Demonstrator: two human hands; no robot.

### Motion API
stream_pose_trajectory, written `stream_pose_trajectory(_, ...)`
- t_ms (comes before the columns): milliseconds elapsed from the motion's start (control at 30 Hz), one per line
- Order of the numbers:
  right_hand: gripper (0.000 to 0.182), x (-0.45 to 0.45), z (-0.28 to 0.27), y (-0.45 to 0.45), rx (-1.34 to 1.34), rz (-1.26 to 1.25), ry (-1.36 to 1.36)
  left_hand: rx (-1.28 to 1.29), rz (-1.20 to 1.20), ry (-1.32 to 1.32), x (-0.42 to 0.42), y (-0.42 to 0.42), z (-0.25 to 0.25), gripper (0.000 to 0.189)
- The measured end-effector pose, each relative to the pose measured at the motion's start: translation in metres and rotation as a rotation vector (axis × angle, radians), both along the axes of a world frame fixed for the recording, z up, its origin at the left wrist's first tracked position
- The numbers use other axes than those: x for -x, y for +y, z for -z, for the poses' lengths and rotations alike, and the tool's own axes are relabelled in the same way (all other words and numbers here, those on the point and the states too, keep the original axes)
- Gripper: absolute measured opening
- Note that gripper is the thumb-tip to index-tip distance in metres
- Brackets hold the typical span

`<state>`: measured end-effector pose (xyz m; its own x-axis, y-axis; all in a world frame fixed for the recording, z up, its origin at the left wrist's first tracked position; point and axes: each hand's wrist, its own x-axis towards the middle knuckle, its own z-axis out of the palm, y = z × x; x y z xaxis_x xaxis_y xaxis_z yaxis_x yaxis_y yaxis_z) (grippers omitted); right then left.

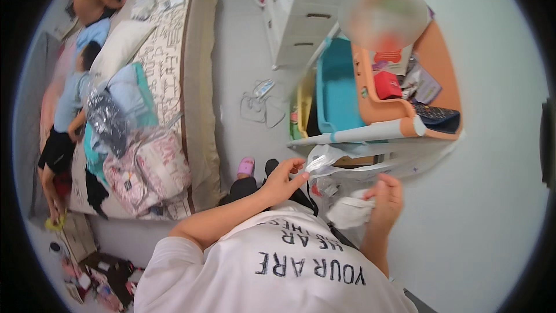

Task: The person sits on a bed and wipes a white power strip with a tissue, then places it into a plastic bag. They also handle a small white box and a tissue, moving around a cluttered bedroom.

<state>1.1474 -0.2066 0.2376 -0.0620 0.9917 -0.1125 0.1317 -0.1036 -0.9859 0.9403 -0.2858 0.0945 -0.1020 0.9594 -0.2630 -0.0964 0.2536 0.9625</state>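
Observation:
My left hand (282, 183) is at the near rim of a thin white plastic bag (323, 158), its thumb and fingertips on the film. The bag stretches rightwards below a tiered storage rack, its mouth spread; clear wrapping and a bit of something red show through its lower part. My right hand (387, 200) holds a crumpled white cloth or tissue (351, 212) beside the bag's right side. Which of the two it is, I cannot tell. Above the bag, the rack's orange top bin (434, 65) holds a red box (387, 84), packets and a dark patterned pouch (438, 117).
Turquoise (341, 82) and yellow (307, 104) bins sit under the orange one. A white drawer cabinet (299, 21) stands behind. A cabled power strip (264, 89) lies on the floor. Left, a bed (200, 95) bears folded clothes, a pink floral bag (156, 169) and two people.

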Motion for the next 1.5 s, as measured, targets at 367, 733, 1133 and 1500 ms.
stream_pose_trajectory(367,0.01,0.055,0.041,0.014,0.559,-0.524,0.888,-0.071,0.069,-0.621,0.026,-0.008,-0.088,0.053)
stream_pose_trajectory(733,0.016,0.012,0.02,0.005,0.055,-0.893,0.631,0.131,0.324,-0.578,0.015,0.005,-0.116,0.025)
stream_pose_trajectory(1133,0.015,-0.072,0.011,-0.057,0.366,-0.339,0.012,-0.14,0.456,0.151,-0.009,0.016,-0.121,0.014)
stream_pose_trajectory(1500,0.017,-0.001,0.078,-0.157,-0.293,0.379,-0.616,0.258,0.856,-0.264,-0.066,0.009,-0.045,0.012)
